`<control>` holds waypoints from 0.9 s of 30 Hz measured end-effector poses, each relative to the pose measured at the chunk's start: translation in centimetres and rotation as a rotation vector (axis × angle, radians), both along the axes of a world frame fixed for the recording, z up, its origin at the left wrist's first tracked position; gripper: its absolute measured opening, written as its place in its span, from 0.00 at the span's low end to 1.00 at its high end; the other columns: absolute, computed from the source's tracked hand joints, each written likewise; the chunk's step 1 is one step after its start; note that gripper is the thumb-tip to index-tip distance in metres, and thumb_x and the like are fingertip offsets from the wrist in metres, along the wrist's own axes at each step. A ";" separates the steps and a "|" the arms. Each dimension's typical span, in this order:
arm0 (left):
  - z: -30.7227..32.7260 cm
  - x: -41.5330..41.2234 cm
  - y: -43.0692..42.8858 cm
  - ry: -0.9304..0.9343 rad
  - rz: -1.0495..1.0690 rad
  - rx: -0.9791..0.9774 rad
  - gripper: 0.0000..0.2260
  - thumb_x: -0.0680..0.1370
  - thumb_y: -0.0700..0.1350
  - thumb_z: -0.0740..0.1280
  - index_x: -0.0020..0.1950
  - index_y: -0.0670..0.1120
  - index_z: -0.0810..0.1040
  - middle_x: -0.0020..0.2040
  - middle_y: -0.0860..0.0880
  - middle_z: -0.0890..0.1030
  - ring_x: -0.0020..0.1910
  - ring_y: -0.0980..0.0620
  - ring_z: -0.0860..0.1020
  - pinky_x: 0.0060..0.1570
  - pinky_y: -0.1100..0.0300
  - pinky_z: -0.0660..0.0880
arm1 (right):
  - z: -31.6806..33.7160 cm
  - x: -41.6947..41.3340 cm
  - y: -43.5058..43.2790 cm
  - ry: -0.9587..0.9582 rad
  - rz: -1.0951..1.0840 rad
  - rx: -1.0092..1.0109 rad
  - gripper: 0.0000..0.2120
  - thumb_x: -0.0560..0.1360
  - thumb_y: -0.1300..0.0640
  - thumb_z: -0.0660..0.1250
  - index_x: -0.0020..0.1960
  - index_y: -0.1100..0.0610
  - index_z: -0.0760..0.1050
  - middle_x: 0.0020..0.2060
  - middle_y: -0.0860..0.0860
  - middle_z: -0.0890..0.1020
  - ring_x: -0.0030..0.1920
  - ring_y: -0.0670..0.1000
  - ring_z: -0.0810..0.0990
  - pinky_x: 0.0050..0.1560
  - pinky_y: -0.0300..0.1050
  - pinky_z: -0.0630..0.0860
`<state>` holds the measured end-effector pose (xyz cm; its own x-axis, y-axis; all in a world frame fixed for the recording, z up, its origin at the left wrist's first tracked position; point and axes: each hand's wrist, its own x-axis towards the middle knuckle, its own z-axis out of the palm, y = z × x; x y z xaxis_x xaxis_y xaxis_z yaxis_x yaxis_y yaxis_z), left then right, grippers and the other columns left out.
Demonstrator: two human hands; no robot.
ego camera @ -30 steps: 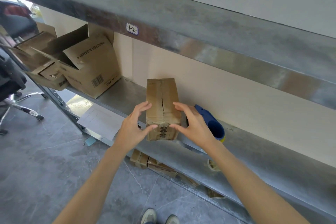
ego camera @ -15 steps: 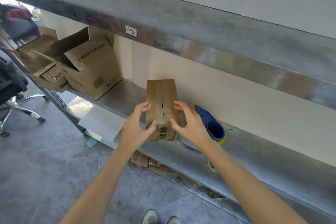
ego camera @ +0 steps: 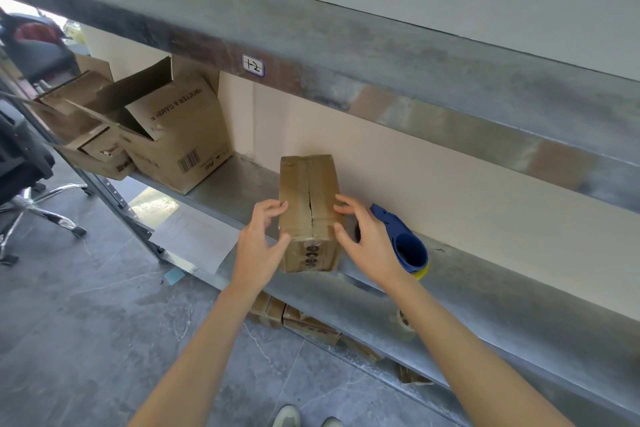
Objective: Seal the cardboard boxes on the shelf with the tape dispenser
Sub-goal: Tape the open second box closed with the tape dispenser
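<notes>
A small brown cardboard box stands on the metal shelf, its top flaps meeting at a split seam with old tape. My left hand grips the box's near left edge, fingers curled over the top and thumb at the front corner. My right hand grips the near right edge in the same way. A blue tape dispenser with a yellow rim lies on the shelf just right of the box, partly hidden behind my right hand.
A large open carton and smaller open boxes sit at the shelf's left end. The upper shelf beam hangs low overhead. A paper sheet overhangs the shelf edge. Flattened cardboard lies below. An office chair stands left.
Both hands have closed in from either side and now grip the small box's near end. The box and the dispenser have not moved.
</notes>
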<state>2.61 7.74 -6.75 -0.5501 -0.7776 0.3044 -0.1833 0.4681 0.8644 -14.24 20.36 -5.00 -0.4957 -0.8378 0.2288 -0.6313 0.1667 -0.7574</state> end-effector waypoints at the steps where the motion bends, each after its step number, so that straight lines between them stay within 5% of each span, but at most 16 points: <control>1: 0.0 0.0 0.0 0.005 -0.008 -0.003 0.21 0.74 0.30 0.66 0.65 0.45 0.73 0.64 0.56 0.77 0.65 0.61 0.75 0.69 0.60 0.69 | 0.0 -0.1 0.1 0.006 0.016 0.009 0.24 0.79 0.61 0.66 0.73 0.52 0.67 0.63 0.47 0.78 0.38 0.30 0.73 0.43 0.25 0.65; 9: -0.1 0.5 -0.4 0.013 -0.092 -0.011 0.18 0.78 0.30 0.65 0.66 0.43 0.72 0.67 0.53 0.75 0.68 0.58 0.73 0.68 0.68 0.67 | 0.1 -0.5 0.2 0.011 0.050 0.035 0.23 0.80 0.66 0.62 0.73 0.52 0.66 0.65 0.47 0.77 0.40 0.28 0.70 0.48 0.27 0.64; 13: 0.0 1.4 -1.1 0.001 -0.190 0.048 0.21 0.77 0.31 0.64 0.69 0.43 0.71 0.68 0.56 0.75 0.70 0.59 0.71 0.72 0.64 0.64 | 0.9 -1.3 0.8 -0.001 0.146 0.113 0.27 0.78 0.65 0.63 0.74 0.49 0.64 0.68 0.44 0.74 0.57 0.32 0.72 0.58 0.29 0.65; 17: -0.1 1.2 -1.5 -0.016 -0.144 0.031 0.21 0.76 0.29 0.63 0.67 0.44 0.72 0.64 0.63 0.77 0.68 0.61 0.73 0.62 0.71 0.70 | 1.1 -1.8 0.7 -0.010 0.167 0.154 0.36 0.74 0.72 0.62 0.75 0.44 0.61 0.66 0.43 0.74 0.30 0.45 0.73 0.35 0.35 0.72; 19: -0.2 0.8 -1.4 -0.005 -0.092 0.018 0.18 0.79 0.33 0.65 0.66 0.46 0.71 0.63 0.60 0.80 0.64 0.62 0.76 0.52 0.69 0.71 | 1.0 -1.7 0.5 0.015 0.134 0.115 0.33 0.76 0.71 0.62 0.74 0.44 0.62 0.64 0.44 0.76 0.31 0.48 0.73 0.37 0.41 0.76; 22: -0.6 0.4 -1.3 0.010 -0.028 -0.013 0.15 0.79 0.37 0.67 0.65 0.47 0.72 0.60 0.61 0.81 0.53 0.66 0.79 0.47 0.66 0.70 | 0.6 -1.5 0.2 0.045 0.105 0.060 0.25 0.80 0.67 0.62 0.73 0.48 0.65 0.61 0.45 0.79 0.36 0.41 0.76 0.41 0.35 0.73; 27: -0.5 -0.3 -0.6 0.076 0.039 0.010 0.16 0.76 0.33 0.70 0.61 0.44 0.75 0.57 0.57 0.83 0.61 0.62 0.79 0.59 0.71 0.72 | 0.2 -1.3 -0.1 0.051 0.043 0.030 0.24 0.79 0.64 0.66 0.72 0.51 0.66 0.59 0.45 0.80 0.30 0.51 0.75 0.38 0.43 0.77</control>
<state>2.36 7.15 -7.23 -0.4953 -0.8009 0.3364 -0.1348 0.4534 0.8810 -15.58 20.26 -4.77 -0.4471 -0.8650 0.2276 -0.6762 0.1603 -0.7190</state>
